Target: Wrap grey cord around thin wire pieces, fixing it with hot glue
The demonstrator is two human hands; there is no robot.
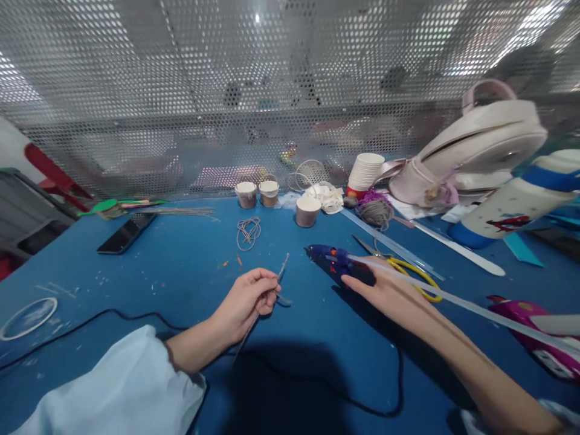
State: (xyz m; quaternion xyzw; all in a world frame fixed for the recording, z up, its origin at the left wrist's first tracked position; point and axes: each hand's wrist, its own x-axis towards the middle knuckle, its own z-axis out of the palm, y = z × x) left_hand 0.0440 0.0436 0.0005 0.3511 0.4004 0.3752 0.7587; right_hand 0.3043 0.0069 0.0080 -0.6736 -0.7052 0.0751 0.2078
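Note:
My left hand [247,305] is closed in a pinch on a thin grey stick [284,266] that slants up past the fingertips. A short grey string end [284,300] sticks out beside the same fingers. To the right, my right hand [385,287] wraps around a dark blue hot glue gun [330,261], its nozzle pointing left toward the stick but apart from it. A long translucent glue stick [457,299] runs from the gun's back over my right forearm. Yellow-handled scissors [419,275] lie by my right wrist, partly hidden.
A loose grey string bundle [249,232] and a small cup [308,211] lie ahead. Behind stand stacked paper cups [366,172], grey yarn [376,212] and a pink bag [475,145]. A bottle [516,205] is right, a phone [127,232] left. A black cord [149,315] crosses the blue table.

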